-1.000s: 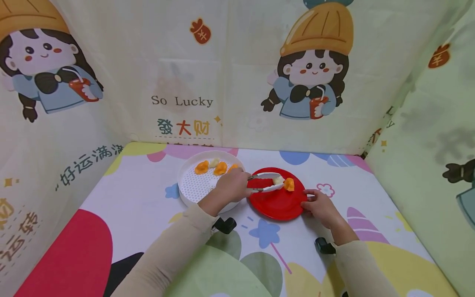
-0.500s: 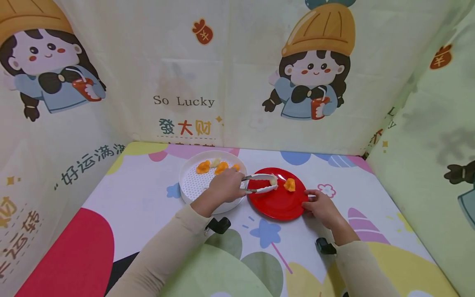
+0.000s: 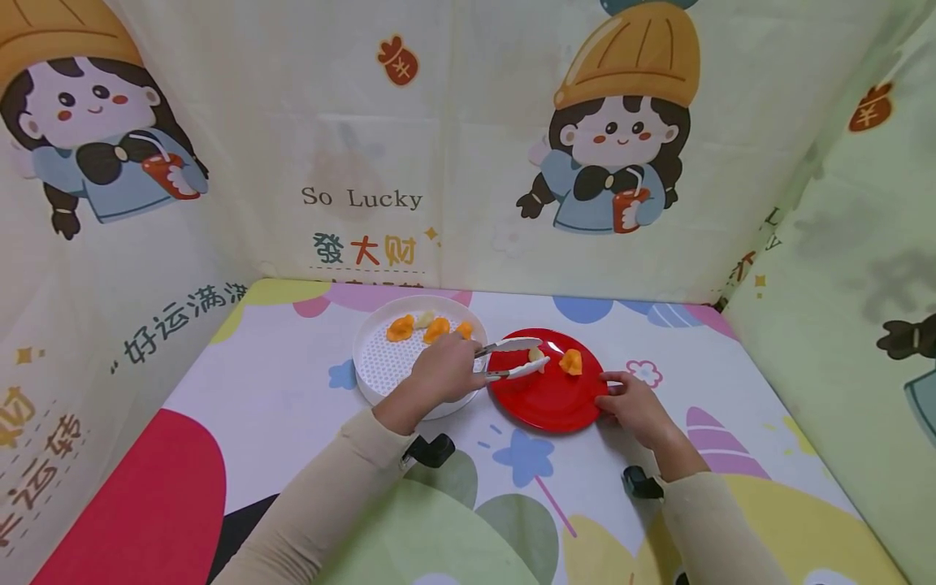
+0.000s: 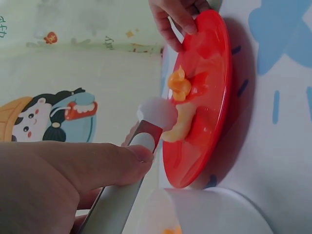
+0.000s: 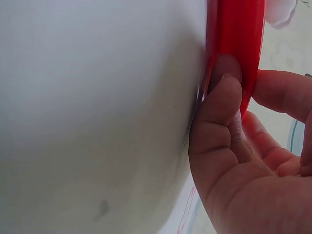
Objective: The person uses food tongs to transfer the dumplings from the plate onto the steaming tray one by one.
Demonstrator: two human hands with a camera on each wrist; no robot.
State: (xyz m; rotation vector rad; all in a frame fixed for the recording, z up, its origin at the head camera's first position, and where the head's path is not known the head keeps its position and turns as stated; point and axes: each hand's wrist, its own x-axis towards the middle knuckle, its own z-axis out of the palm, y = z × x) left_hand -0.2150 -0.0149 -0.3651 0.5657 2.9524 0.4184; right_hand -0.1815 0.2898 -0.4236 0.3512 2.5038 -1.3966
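In the head view my left hand [image 3: 443,367] grips metal tongs [image 3: 504,348] with white tips, held over the red plate [image 3: 544,410]. The tips stand apart, with a pale crescent-shaped dumpling [image 3: 536,355] between them on the plate. An orange dumpling [image 3: 571,362] sits to its right. My left thumb [image 4: 129,163] presses along the tongs in the left wrist view, where the pale dumpling [image 4: 181,123] lies close to a tip. My right hand [image 3: 634,409] pinches the plate's right rim; in the right wrist view its thumb [image 5: 214,112] and fingers hold the red edge.
A round white tray [image 3: 373,382] with a perforated bottom stands left of the plate, partly behind my left hand. Several orange dumplings [image 3: 400,328] and a pale one [image 3: 424,319] lie in it. A printed cloth wall [image 3: 483,162] rises behind the table.
The tongs moved left with the pale dumpling, away from the orange one on the plate. Their tips have since spread apart around it. My right hand stays at the rim.
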